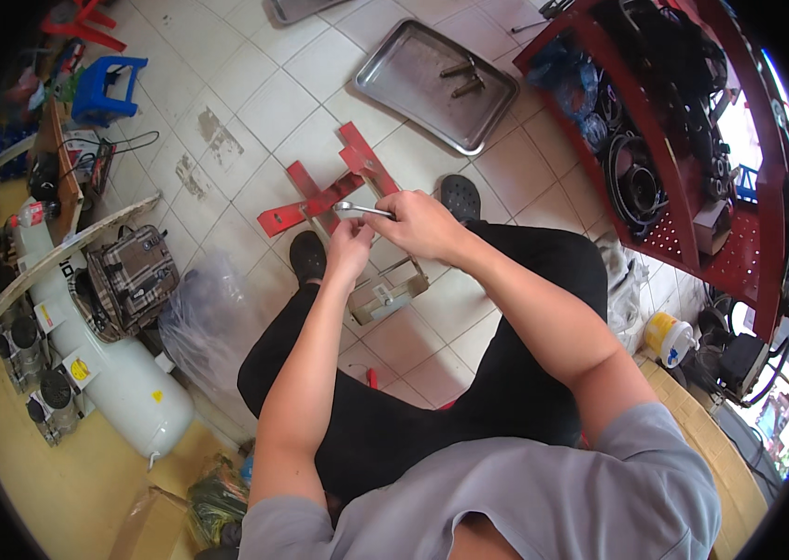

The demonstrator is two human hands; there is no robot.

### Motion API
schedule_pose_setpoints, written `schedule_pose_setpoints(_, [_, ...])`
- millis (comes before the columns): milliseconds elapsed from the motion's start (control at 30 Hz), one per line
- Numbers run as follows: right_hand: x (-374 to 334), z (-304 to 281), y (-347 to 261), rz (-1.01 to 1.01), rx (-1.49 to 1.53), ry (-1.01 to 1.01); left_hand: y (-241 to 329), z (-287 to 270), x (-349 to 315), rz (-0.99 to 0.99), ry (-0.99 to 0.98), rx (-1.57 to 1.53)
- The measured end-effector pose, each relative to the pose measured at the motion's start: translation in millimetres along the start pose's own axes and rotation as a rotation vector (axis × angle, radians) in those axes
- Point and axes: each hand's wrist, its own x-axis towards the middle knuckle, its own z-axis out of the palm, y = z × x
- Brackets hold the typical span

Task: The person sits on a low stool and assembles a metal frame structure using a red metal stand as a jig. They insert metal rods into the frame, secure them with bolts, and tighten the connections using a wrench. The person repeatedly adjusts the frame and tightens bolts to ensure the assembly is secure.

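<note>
A shiny metal wrench [364, 209] juts leftward from my right hand [419, 224], whose fingers are wrapped round its shank. Just below the wrench's end, my left hand [349, 245] has its fingers pinched together; whatever they hold is hidden. Both hands are over a red metal stand [320, 199] with worn, chipped paint, which lies on the floor between my feet. Below my hands, a pale metal bracket-like part [387, 301] shows between my knees. How it joins the stand is covered by my hands.
Ahead, a metal tray [413, 98] holds some dark cylindrical parts. A red shelf rack [730, 215] with coiled parts stands at right. To the left are a white tank [124, 392], a plaid bag [136, 280], a clear plastic bag [212, 322] and a blue stool [107, 89].
</note>
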Motion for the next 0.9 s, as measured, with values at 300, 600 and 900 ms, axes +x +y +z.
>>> schedule_pose_setpoints(300, [25.6, 21.0, 10.6, 0.023, -0.026, -0.111, 11.8, -5.1, 5.3, 0.095, -0.052, -0.003])
schedule_pose_setpoints(600, [34.8, 20.2, 13.9, 0.031, -0.085, 0.043, 27.6, -10.7, 8.3, 0.137, -0.141, -0.317])
schedule_pose_setpoints(900, [10.1, -18.4, 30.3, -0.289, -0.344, -0.075, 32.3, 2.1, -24.3, 0.475, 0.019, -0.324])
